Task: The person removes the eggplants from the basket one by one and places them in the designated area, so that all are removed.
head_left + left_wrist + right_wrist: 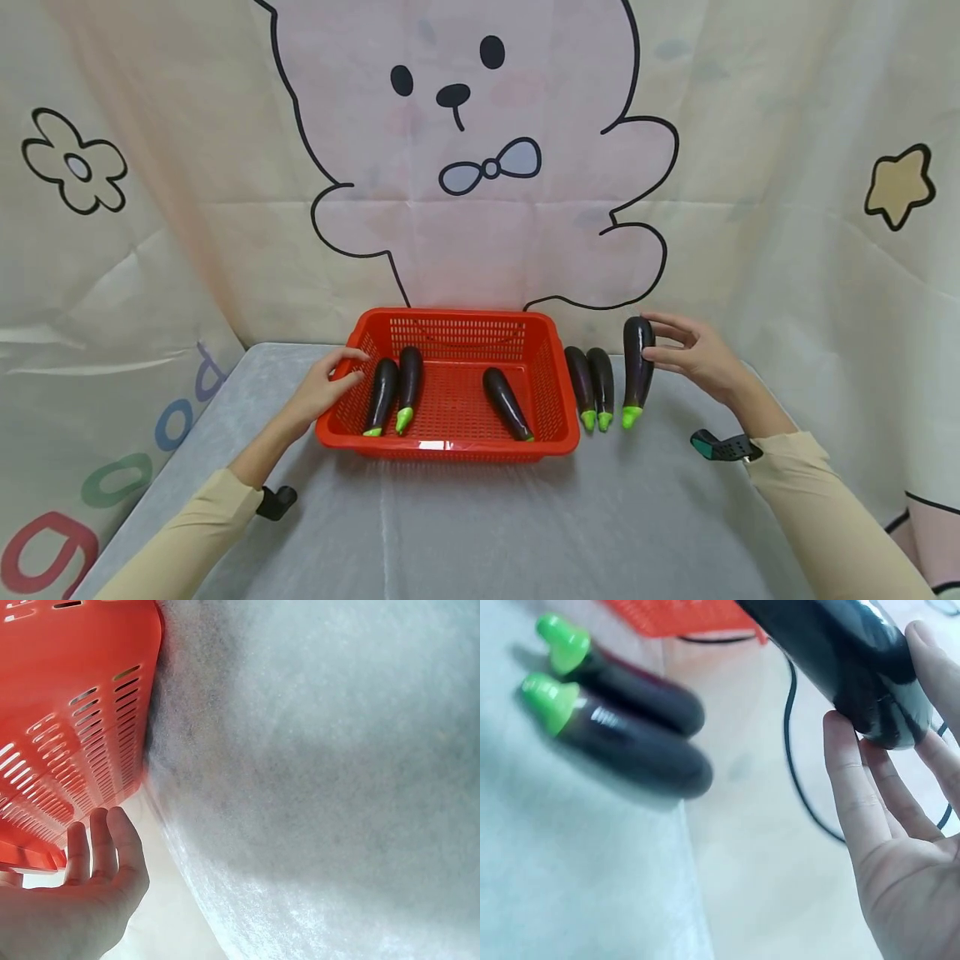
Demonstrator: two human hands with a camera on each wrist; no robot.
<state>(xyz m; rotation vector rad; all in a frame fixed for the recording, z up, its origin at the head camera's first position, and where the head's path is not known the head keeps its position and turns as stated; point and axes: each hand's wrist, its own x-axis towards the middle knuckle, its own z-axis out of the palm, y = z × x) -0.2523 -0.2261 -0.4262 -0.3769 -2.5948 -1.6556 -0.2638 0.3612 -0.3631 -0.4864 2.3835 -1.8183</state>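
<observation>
Right hand [701, 357] tipped an aubergine [637, 367] up beside the red basket [450, 446]

No brand or label was legible; coloured letters on the backdrop's left edge were cut off. Fingers [870, 802] curled on the glossy dark-purple, green-capped aubergine, right of two others [591, 385]. Left hand [324, 392] rested relaxed on the basket's rim, over a grey worktop [525, 525]

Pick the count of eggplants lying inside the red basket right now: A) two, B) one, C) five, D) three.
D. The head view shows three eggplants inside the red basket: two side by side at its left and one right of centre; the other three are outside, to its right.
</observation>
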